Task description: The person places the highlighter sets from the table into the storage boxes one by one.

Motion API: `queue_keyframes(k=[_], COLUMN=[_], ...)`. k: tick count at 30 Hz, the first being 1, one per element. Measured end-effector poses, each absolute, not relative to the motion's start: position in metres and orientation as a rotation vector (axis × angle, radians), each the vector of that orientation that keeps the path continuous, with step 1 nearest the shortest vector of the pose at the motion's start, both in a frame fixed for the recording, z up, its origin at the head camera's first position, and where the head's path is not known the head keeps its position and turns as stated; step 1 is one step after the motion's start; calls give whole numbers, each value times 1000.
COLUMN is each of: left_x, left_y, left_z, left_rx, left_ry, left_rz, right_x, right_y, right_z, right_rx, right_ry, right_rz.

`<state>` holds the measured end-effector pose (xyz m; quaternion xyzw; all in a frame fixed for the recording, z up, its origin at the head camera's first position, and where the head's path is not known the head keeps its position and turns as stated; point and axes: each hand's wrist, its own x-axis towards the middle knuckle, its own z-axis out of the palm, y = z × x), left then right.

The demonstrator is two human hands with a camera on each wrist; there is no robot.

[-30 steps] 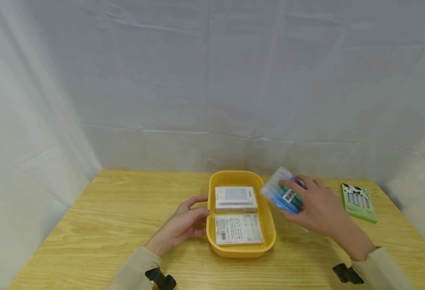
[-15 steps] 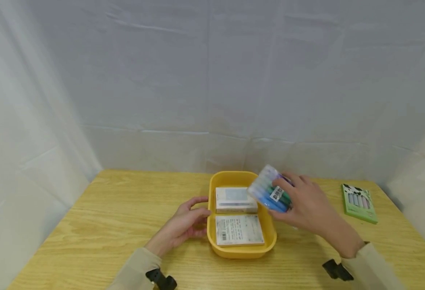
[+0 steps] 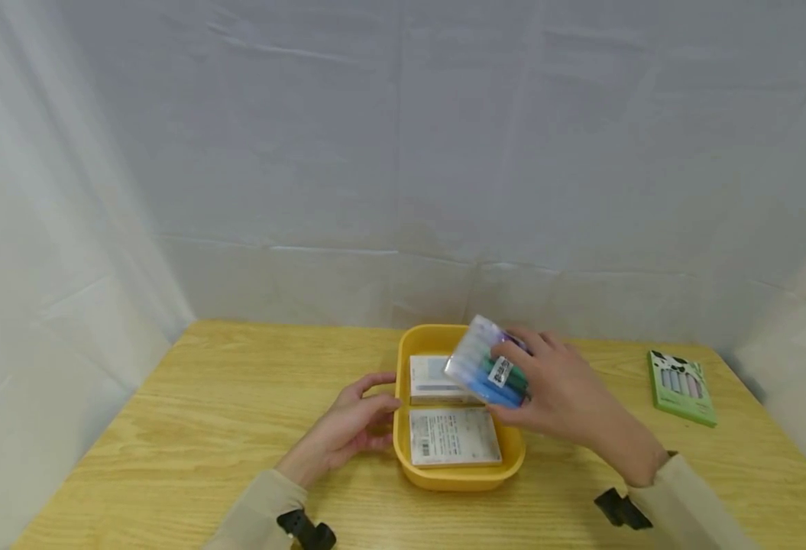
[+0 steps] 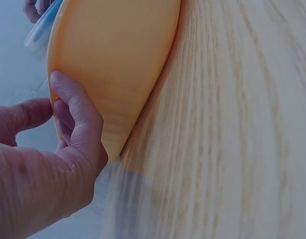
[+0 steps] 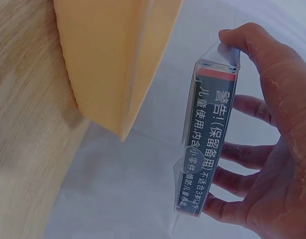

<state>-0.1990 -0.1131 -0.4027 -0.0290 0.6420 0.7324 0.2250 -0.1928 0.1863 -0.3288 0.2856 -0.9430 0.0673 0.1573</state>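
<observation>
A clear plastic pack of coloured markers (image 3: 478,363), with blue, green and purple showing, is held by my right hand (image 3: 564,393) over the right side of a yellow tray (image 3: 458,481). In the right wrist view, the pack's dark printed edge (image 5: 205,134) faces the camera, gripped between thumb and fingers. My left hand (image 3: 347,428) grips the tray's left rim; the left wrist view shows thumb and fingertips pinching that rim (image 4: 56,45). Inside the tray lie a white box (image 3: 426,374), partly covered by the marker pack, and a pale printed box (image 3: 454,437) nearer the front.
A green box of pastel pens (image 3: 683,389) with a cow-spot pattern lies at the right of the wooden table (image 3: 251,397). Pale sheeting (image 3: 292,153) hangs behind the table and along both sides.
My right hand has moved left with the marker pack, from beside the tray to above it, now covering part of the white box. The left hand has stayed on the rim.
</observation>
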Motion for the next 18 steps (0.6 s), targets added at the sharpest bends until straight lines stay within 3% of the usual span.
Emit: queue_keyframes(k=[18], left_x=[-200], left_y=[-112], left_z=[-403], left_rx=[-70], left_ry=[1760], left_rz=[2017], right_x=[-196], right_y=[163], right_z=[-340], right_rx=[998], right_ry=[-2761], right_rz=[328])
